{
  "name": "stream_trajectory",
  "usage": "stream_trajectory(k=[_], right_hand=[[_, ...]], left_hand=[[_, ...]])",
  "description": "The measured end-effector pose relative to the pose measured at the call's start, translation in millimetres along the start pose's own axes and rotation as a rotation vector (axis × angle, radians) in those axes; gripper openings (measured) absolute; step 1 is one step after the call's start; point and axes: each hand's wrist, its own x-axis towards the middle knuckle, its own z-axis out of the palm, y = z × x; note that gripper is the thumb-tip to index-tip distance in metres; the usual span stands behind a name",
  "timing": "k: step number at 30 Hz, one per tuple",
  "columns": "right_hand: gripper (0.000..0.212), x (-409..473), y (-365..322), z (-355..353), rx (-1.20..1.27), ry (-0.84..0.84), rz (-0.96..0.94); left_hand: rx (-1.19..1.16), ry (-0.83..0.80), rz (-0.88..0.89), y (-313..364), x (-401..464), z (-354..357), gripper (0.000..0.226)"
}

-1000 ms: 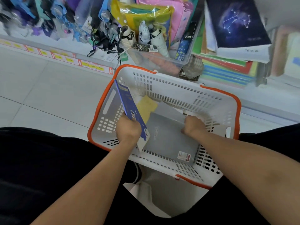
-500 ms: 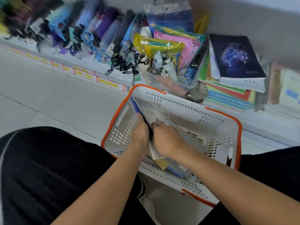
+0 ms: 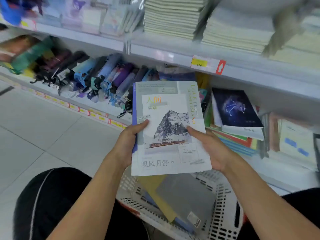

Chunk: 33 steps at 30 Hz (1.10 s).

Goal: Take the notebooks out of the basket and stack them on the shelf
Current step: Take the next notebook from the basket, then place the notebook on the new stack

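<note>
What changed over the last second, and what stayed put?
Both hands, left hand and right hand, lifted the mountain-cover notebook out of the basket and hold it up before the shelf. The grey notebook stays in the basket.

Pale grey notebook point(image 3: 170, 129) with a snowy mountain print and blue spine; below it, a white slotted basket point(image 3: 223, 217) holding grey point(image 3: 187, 198) and yellow point(image 3: 155, 191) covers.

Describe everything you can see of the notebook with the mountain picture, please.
The notebook with the mountain picture has a pale, glossy cover with a snowy peak, a small red train, printed Chinese and English text, and a blue spine on its left edge. It is closed, cover facing the camera, held up above the basket. The left hand and right hand grip its side edges, thumbs on the cover.
</note>
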Motion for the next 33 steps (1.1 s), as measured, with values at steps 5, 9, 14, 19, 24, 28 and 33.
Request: stream_trajectory(k=[5,9,14,19,24,28,33], right_hand=[[0.030,-28,-82,5,-0.060,0.255,-0.487],[0.029,-51,-146,-13,-0.018,0.425,-0.686],[0.031,-54,-229,-40,-0.005,0.486,-0.621],[0.013,-33,-276,-58,-0.024,0.543,-0.523],[0.059,-6,-290,-85,-0.134,0.529,-0.513],[0.116,11,-291,-99,-0.585,0.632,-0.411],[0.091,25,-308,-110,-0.898,0.722,-0.341]], left_hand=[[0.096,-0.213,0.139,85,-4,78,0.031],[0.472,-0.212,0.411,125,5,125,0.027],[0.590,-0.144,0.526,155,29,184,0.021],[0.491,-0.049,0.421,189,84,228,0.014],[0.569,-0.148,0.482,192,118,235,0.021],[0.843,-0.135,0.606,187,140,235,0.038],[1.145,0.067,0.834,190,156,247,0.036]])
